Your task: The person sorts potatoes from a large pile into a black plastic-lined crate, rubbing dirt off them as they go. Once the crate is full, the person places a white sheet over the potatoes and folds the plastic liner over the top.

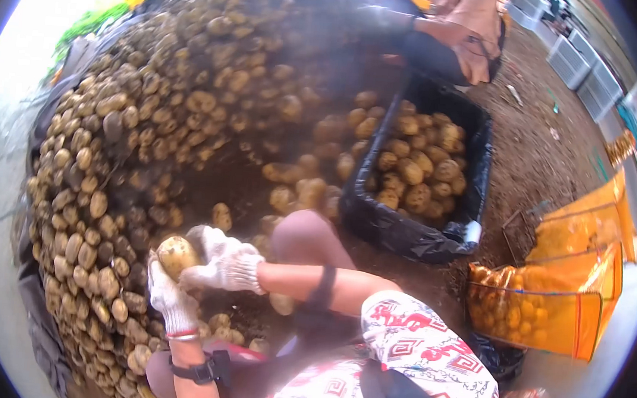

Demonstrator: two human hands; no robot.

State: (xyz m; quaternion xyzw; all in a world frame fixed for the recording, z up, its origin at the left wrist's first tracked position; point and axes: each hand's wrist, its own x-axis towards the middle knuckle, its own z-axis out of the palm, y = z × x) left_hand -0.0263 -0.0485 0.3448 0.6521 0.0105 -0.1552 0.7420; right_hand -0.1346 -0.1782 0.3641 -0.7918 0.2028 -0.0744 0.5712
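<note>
A pale round potato [176, 257] is held between my two hands in white knitted gloves. My left hand [170, 298] grips it from the lower left, fingers curled along its side. From the right, my right hand [222, 260] closes on the same potato, its thumb lying near the lower edge. Around and beyond both hands spreads a large heap of potatoes [104, 257], dusty and brown. Loose ones lie on the soil between my knees, partly hidden by my arms.
A crate lined with black plastic [412, 240], holding many potatoes, stands to the right. Orange mesh bags [542, 306] stand further right, one with potatoes inside. Another person [451, 30] sits beyond the crate. White plastic crates [597, 86] line the far right. Dark cloth [43, 327] borders the heap.
</note>
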